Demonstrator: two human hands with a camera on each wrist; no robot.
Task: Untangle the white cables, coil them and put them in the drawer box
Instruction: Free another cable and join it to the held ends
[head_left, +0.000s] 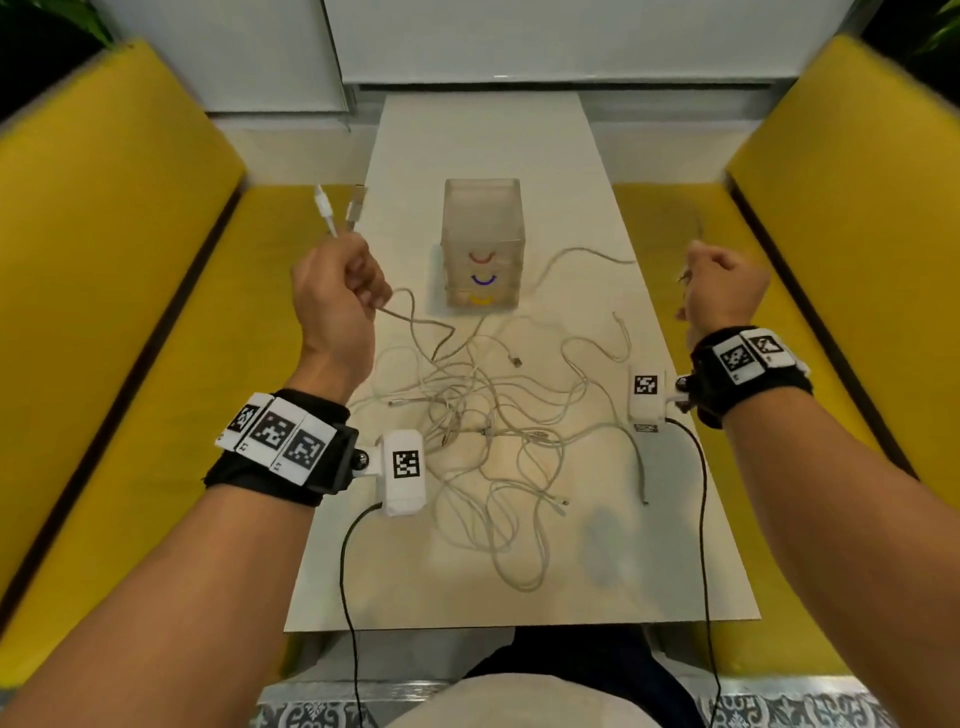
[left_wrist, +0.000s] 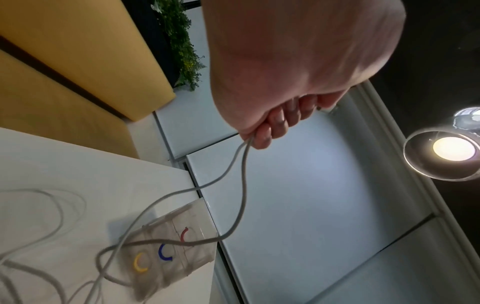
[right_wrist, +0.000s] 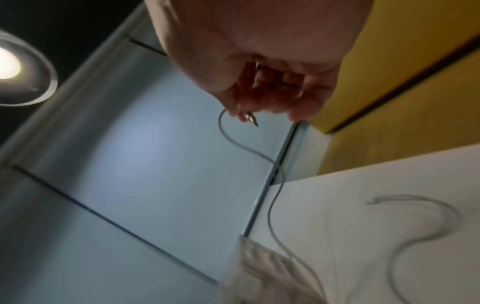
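1. Two cable ends (head_left: 340, 210) are gripped in the left hand (head_left: 337, 291), raised above the tabletop's (head_left: 649, 571) left edge; fingers (left_wrist: 278, 123) are curled round both strands.
2. One cable end (right_wrist: 250, 119) is pinched in the right hand (head_left: 724, 291), raised at the right edge.
3. White cables (head_left: 483, 431) are left tangled in a loose heap mid-tabletop, between both wrists.
4. Drawer box (head_left: 482, 244) is stood upright just beyond the heap; red, blue and yellow handles are seen, drawers closed.
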